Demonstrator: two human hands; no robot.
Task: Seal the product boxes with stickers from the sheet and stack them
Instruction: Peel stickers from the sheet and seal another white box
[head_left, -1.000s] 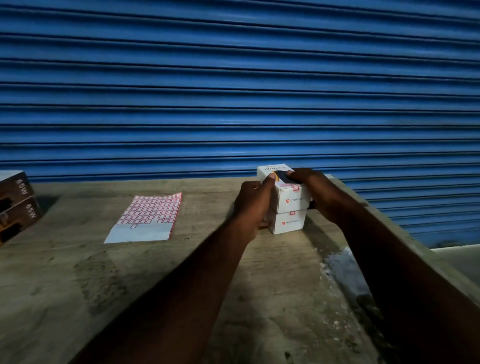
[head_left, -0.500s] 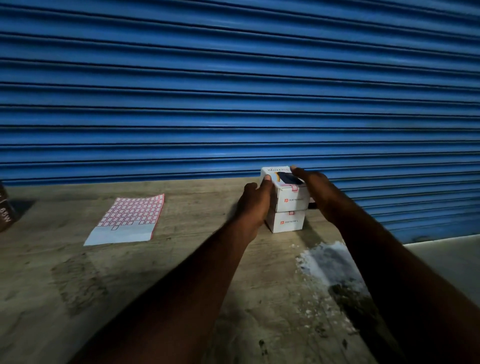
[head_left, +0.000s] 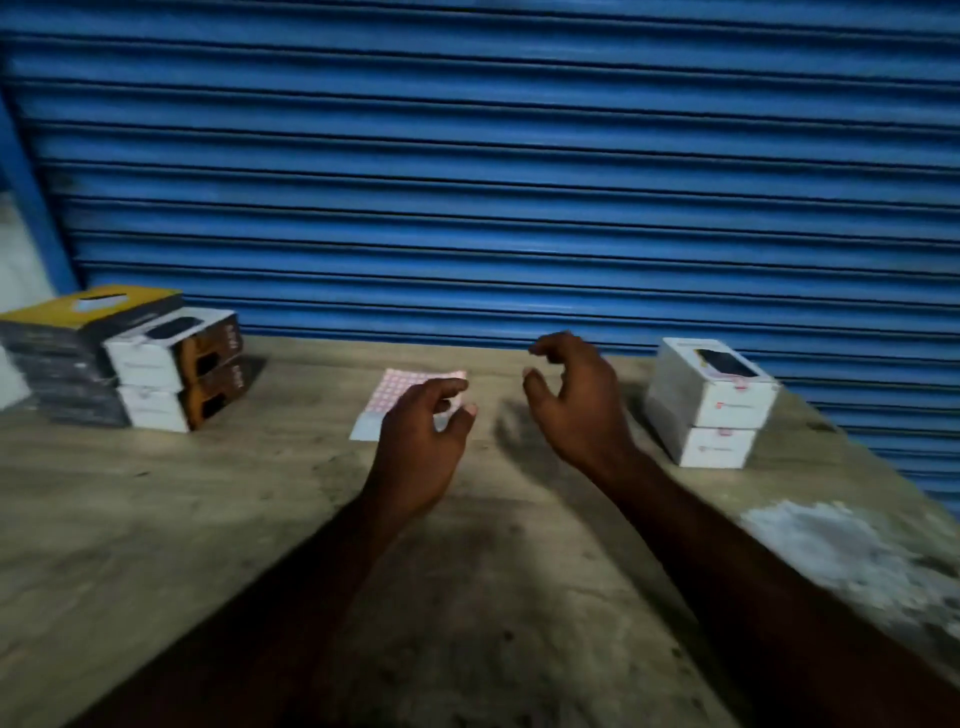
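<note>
1. Two white product boxes (head_left: 711, 400) stand stacked at the right edge of the surface (head_left: 208, 519), each with a small red mark at its flap that is probably a sticker. The brown-sided boxes (head_left: 176, 364) wait at the far left corner beside a dark stack (head_left: 62, 353).
2. The sticker sheet (head_left: 410, 384) lies toward the middle of the far edge. The left grip (head_left: 421, 441) hovers over its near end, loosely curled and empty.
3. The right grip (head_left: 576, 405) hangs just right of the sheet, also loosely curled and holding nothing.
4. These boxes look light, stiff and smooth, so clasp them across the long sides. The stickers look thin and tacky, so peel them by a corner while pinning the flimsy sheet.
</note>
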